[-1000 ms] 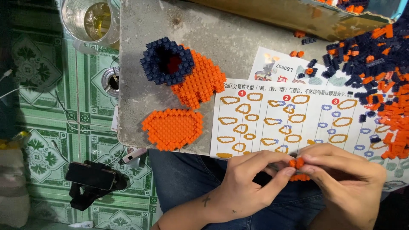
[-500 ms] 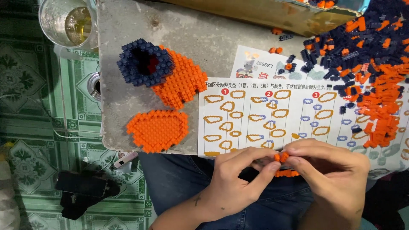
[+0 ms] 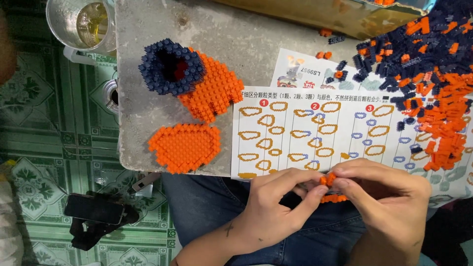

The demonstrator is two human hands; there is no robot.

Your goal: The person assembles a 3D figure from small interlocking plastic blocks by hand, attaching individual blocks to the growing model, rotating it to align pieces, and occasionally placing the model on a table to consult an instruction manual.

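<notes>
We pinch the tiny orange bricks [image 3: 327, 180] between left hand [image 3: 276, 209] and right hand [image 3: 389, 202] fingertips; they look light, rigid, easily dropped, best gripped by their sides.

You get even, soft overhead light; sharp focus on the instruction sheet [image 3: 345, 133], mild glare on the glass mug [image 3: 81, 24], slightly soft corners.

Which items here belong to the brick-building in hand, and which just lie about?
In use: left hand, right hand, orange bricks, instruction sheet, loose brick pile, flat orange piece, navy-orange build.
Idle: glass, phone.
</notes>
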